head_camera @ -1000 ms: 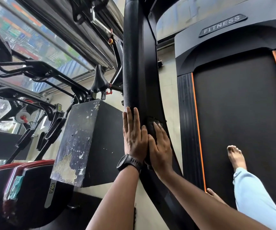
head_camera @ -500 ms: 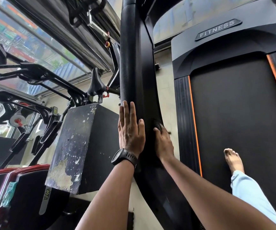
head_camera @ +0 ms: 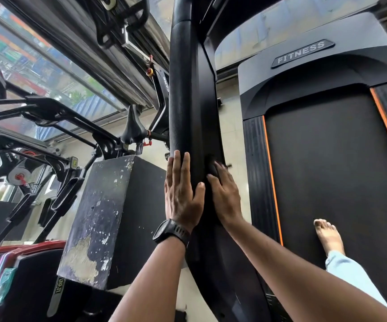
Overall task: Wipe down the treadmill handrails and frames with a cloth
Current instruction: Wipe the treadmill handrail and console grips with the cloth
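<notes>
Left hand [head_camera: 183, 194]: lying flat against the outer side of the black padded handrail [head_camera: 180, 94], fingers straight and together, thumb spreading toward the frame [head_camera: 205, 117]; gripping nothing, so we're reading it as released.
Right hand [head_camera: 225, 197]: pressing the cloth [head_camera: 211, 164] onto the frame, fingers stretching out over it rather than curling round it; fingertips are blurring, so we're not calling the exact contact.
Cloth: dark wad, showing just past the right fingertips, sitting against the frame beside the handrail; most of it is hiding under the hand.
Handrail/frame: running up the middle of the view as one black column, padded tube on the left, flat curved panel on the right.
Watch [head_camera: 171, 232]: black, sitting on the left wrist.
Belt [head_camera: 327, 170]: black, lying right of the frame, orange stripes [head_camera: 272, 182] running along both edges.
Foot [head_camera: 327, 235]: bare, standing on the belt, pale blue trouser leg [head_camera: 350, 277] covering the leg above it.
Motor cover [head_camera: 315, 73]: grey, sitting at the far end of the belt, carrying a FITNESS badge [head_camera: 302, 53].
Left of handrail: we're seeing a scuffed dark box [head_camera: 99, 217] with paint flaking, a bike saddle [head_camera: 133, 129] above it, black gym frames and a window [head_camera: 36, 56] behind.
</notes>
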A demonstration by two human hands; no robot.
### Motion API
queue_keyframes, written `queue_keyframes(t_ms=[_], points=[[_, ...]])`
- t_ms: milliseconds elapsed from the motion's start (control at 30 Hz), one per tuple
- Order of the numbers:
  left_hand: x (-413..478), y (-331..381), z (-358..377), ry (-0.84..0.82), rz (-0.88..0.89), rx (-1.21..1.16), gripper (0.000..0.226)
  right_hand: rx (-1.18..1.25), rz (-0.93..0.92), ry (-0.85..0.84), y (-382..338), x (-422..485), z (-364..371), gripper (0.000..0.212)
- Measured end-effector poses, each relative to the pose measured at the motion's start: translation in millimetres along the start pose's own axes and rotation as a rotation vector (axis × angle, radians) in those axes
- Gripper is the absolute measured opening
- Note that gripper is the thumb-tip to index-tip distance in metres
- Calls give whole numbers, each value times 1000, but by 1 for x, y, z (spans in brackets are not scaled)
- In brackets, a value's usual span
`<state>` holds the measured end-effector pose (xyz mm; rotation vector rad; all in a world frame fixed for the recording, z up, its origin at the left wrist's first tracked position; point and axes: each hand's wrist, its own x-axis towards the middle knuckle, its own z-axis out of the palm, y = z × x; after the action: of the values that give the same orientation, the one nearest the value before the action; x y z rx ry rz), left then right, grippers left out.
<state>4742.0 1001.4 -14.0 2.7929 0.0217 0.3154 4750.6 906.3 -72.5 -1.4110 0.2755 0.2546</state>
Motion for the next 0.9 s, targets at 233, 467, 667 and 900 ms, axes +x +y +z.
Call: queue_keyframes(t_ms=[233,467,667,900], points=[[41,5,-2,-66,2,46,75,-225,283,-7,-20,40,-1,49],[43,-3,1,-41,36,12,75,-69,46,2,-40,90,-3,50],[42,-4,0,-78,16,-26,73,-225,337,-7,-30,82,2,54],[18,4,-14,-167,-138,-204,68,-185,-4,86,-37,0,9,46]])
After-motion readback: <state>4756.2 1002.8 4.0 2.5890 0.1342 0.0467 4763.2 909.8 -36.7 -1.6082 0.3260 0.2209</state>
